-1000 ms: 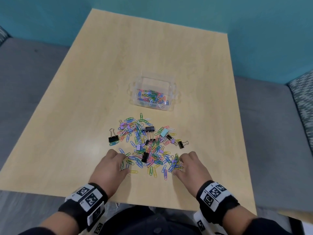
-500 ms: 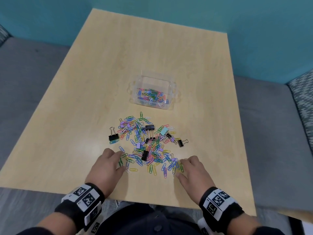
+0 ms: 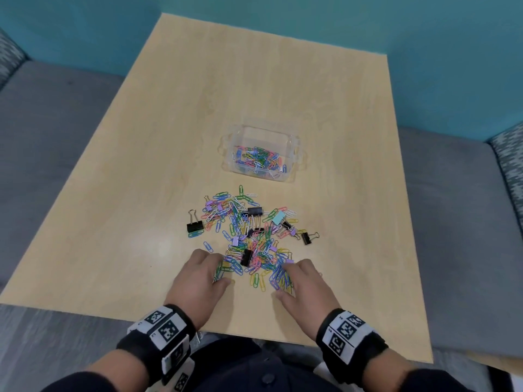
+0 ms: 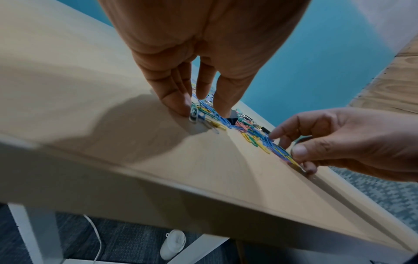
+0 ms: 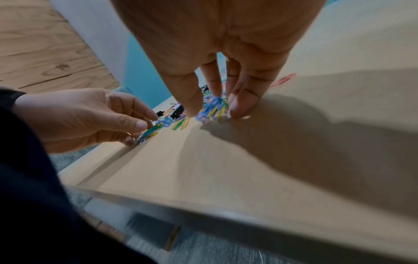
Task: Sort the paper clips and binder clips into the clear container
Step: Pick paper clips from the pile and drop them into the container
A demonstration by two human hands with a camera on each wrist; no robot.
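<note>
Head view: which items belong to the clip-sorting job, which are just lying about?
Part of the job:
- paper clips, loose pile on the table
- binder clips, mixed in and at the pile's edges
- clear container, already holding paper clips
- left hand and right hand, fingertips gathering clips at the pile's near edge

Lying about:
- white cable on the floor
- grey bench

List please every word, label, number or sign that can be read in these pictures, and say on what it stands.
No readable words, brands or numbers appear in any view.
Left wristband: black-and-white square code markers, patterns only; tiny characters beside them are too small to read.
Right wristband: the same kind of markers, tiny characters unreadable.
Clear container, paper clips and binder clips: no print visible.
</note>
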